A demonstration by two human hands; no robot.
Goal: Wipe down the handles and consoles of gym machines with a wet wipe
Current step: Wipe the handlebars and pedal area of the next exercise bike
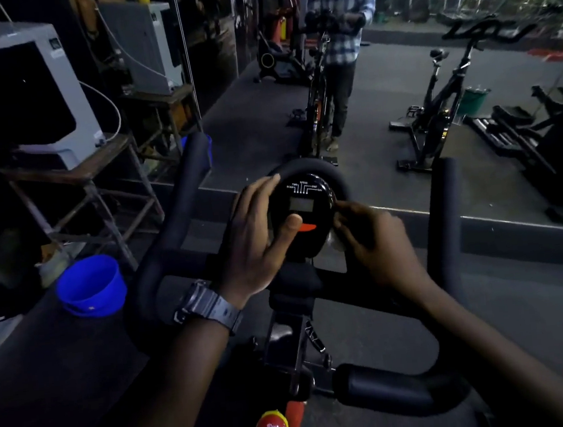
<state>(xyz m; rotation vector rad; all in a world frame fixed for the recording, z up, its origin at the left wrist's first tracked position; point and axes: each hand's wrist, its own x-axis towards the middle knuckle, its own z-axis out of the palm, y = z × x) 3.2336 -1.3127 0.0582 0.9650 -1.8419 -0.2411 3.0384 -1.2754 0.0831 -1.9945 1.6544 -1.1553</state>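
From the head view, my left hand steadies the bike console, fingers straight, thumb on its face. My right hand pinches the pale wipe against the console's right edge. I'd sweep across the screen with light pressure.

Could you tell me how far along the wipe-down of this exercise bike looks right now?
Nothing shows as finished. In hand: the left hand steadies the console while the right hand presses a pale wipe against its right edge. The handlebars remain untouched now.
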